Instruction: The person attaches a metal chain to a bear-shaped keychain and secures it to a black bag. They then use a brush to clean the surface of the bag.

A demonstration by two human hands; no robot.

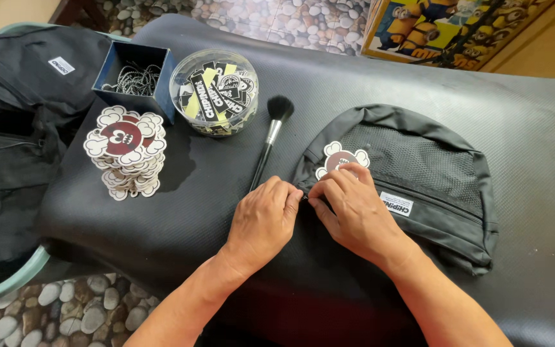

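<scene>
A black pouch (419, 173) with a mesh front pocket lies on the dark textured mat (329, 83). A flower-shaped white and maroon tag (336, 156) rests at the pouch's left end. My left hand (264, 215) and my right hand (354, 209) meet at that left end, fingertips pinched together at the zipper spot beside the tag. What the fingers pinch is hidden. The right hand partly covers the tag and the pouch's lower left corner.
A black makeup-style brush (271, 135) lies left of the pouch. Behind it stand a clear round tub of black and yellow labels (214, 91), a blue box of ball chains (135, 78) and a stack of flower-shaped tags (125, 151). Black bags (14, 128) sit at left.
</scene>
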